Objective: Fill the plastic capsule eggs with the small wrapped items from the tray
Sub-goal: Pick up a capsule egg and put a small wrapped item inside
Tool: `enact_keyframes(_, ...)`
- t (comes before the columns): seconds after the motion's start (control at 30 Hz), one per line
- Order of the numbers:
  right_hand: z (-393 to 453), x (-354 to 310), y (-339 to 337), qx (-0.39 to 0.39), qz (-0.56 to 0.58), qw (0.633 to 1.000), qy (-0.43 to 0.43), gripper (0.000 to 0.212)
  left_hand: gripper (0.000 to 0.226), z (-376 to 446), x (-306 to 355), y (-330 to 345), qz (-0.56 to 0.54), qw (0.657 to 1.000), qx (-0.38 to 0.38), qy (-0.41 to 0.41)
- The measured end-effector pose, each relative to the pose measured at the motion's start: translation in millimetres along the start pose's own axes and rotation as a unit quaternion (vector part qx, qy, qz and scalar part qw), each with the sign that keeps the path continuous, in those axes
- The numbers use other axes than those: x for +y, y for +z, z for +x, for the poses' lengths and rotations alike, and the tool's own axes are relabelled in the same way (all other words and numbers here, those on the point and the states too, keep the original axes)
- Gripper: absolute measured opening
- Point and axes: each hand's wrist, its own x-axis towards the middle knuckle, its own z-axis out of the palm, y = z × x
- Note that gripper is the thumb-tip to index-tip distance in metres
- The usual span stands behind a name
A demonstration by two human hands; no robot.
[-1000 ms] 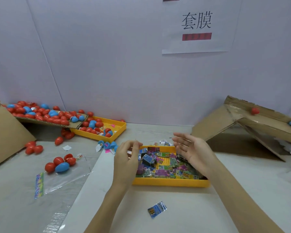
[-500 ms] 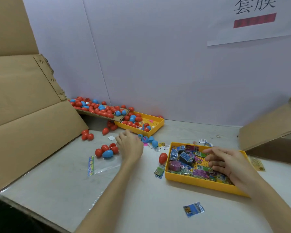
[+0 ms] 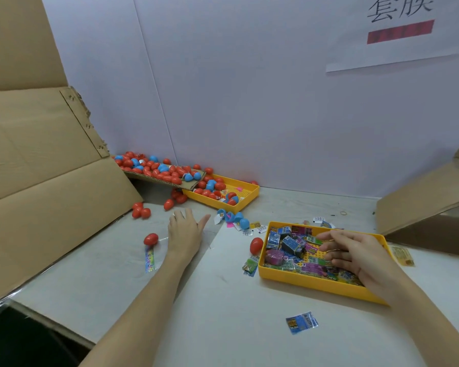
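Observation:
A yellow tray [image 3: 316, 285] at the right holds several small wrapped items [image 3: 289, 245]. My right hand [image 3: 355, 256] hovers over them with relaxed fingers pointing left, and no item is visibly held. One red capsule egg [image 3: 256, 245] lies against the tray's left wall. My left hand [image 3: 186, 234] lies flat with straight fingers on a clear plastic bag [image 3: 149, 259]. Another red egg [image 3: 151, 238] sits just left of it. Anything under the palm is hidden.
A heap of red and blue eggs [image 3: 157, 168] spills from a cardboard flap into a second yellow tray [image 3: 247, 200] at the back. Blue egg halves [image 3: 236, 218] and loose packets [image 3: 301, 322] lie on the table. Cardboard sheets stand left [image 3: 37, 181] and right [image 3: 421, 202].
The view has swung left. My left hand moved from the tray out to the plastic bag and its eggs. My right hand dropped lower over the wrapped items.

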Motion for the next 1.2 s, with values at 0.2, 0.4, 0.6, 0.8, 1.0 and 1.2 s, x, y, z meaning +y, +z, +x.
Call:
enact_keyframes(0.2,-2,-2,2,-0.001,-0.002,1.0,0.003,0.029,0.086,-5,36,-6,-0.18,0.983,0.022,0.015)
enact_keyframes(0.4,-5,-5,4,-0.003,-0.017,1.0,0.007,0.03,0.041,-14,93,-20,-0.373,0.924,0.089,0.014)
enact_keyframes(0.6,-6,-5,2,-0.001,-0.012,1.0,0.004,0.03,0.029,-40,136,-15,-0.332,0.941,-0.005,0.064)
enact_keyframes(0.8,-5,-2,6,0.023,-0.054,0.998,-0.034,0.024,0.032,-66,147,-31,-0.542,0.831,-0.037,0.119)
enact_keyframes(1.0,-10,6,18,0.096,-0.385,0.893,-0.214,0.012,0.03,-81,149,-44,-0.484,0.823,-0.033,0.296)
enact_keyframes(1.2,-8,8,23,0.107,-0.522,0.833,-0.147,0.03,0.043,-89,152,-40,-0.477,0.822,-0.108,0.293)
